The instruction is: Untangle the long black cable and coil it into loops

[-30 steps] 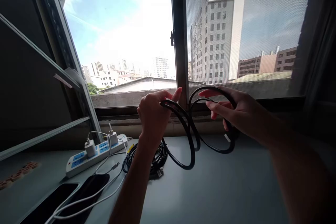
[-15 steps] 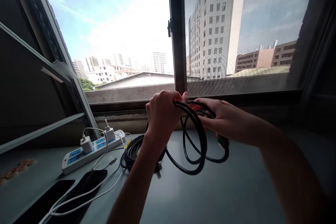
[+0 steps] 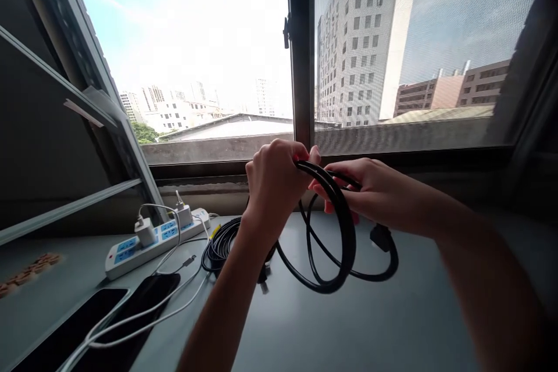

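A: Finger state?
B: Left hand (image 3: 276, 174): closed, gripping gathered loops of the glossy black round cable (image 3: 347, 238); right hand (image 3: 379, 193): fingers pinching its strands, the blocky black connector (image 3: 380, 238) hanging below.
A: Cable position?
B: Raised above the smooth grey tabletop (image 3: 349, 331), between the 2 hands; a ring-shaped black coil (image 3: 222, 246) lies leftward, near the oblong white plastic power strip (image 3: 162, 242).

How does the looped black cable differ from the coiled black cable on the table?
The looped black cable hangs from the left hand and right hand; the coiled black cable lies on the grey table. The looped cable shows few loops; the coiled cable, many close turns. Both are black.
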{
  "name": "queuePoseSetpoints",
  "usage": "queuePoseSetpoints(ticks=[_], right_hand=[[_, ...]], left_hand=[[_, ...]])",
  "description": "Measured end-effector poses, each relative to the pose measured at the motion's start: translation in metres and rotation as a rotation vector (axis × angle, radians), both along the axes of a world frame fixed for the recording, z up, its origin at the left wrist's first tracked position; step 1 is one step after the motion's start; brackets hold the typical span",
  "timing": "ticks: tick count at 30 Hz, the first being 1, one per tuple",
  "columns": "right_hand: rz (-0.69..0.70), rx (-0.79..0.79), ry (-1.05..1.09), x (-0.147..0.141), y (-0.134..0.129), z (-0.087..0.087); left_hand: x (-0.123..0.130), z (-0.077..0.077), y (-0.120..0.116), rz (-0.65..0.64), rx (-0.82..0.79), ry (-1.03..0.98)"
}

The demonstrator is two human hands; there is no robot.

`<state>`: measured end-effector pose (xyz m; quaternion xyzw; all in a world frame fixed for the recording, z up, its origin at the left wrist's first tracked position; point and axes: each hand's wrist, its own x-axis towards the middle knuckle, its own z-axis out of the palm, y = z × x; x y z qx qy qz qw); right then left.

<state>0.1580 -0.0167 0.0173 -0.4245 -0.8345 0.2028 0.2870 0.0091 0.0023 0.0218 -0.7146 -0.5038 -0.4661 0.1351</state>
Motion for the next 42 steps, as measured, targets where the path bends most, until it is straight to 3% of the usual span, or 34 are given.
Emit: queuePoseSetpoints(ticks=[8, 14, 22, 31, 36, 42], right_hand=[[-0.103, 0.149, 0.019, -0.005, 0.002, -0.002], [-0.122, 0.173, -0.032, -0.006, 0.006, -0.003], [-0.111, 0.218, -0.256, -0.015, 0.008, -0.012], [-0.156, 0.171, -0.441, -0.028, 0.031, -0.033], [-0.209, 0.357, -0.191, -0.035, 0.039, -0.036], [-0.099, 0.279, -0.048, -0.024, 0.032, -0.026]], left_hand=[[-0.001, -0.001, -0.001, 0.006, -0.009, 0.037], [-0.002, -0.002, 0.001, 0.004, -0.03, 0.092], [0.004, -0.007, 0.001, 0.001, -0.047, 0.182], [0.001, -0.014, 0.02, 0.026, -0.204, 0.42], [-0.006, -0.006, 0.012, -0.004, -0.064, 0.274], [-0.007, 0.002, -0.003, -0.109, -0.03, 0.142]])
